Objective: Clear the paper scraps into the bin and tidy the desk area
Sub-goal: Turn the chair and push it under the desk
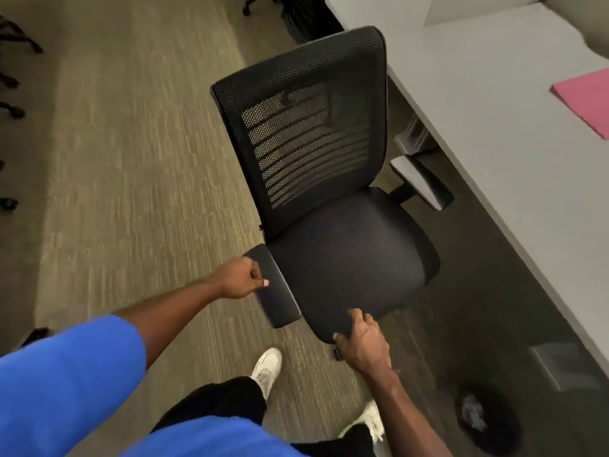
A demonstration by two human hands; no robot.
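A black mesh-backed office chair (349, 245) stands on the carpet beside the grey desk (514, 166), turned side-on to it. My left hand (239, 278) is closed around the chair's near armrest (275, 291). My right hand (364, 344) grips the front edge of the seat cushion. A dark round bin (486, 420) sits on the floor under the desk at the lower right, with crumpled paper scraps (473, 415) inside it. A pink folder (586, 100) lies on the desk at the right edge.
Bases and castors of other chairs (13, 41) line the left edge and the top of the view. A metal desk leg (553, 364) stands near the bin. My feet in white shoes (267, 367) are just behind the chair. Open carpet lies to the left.
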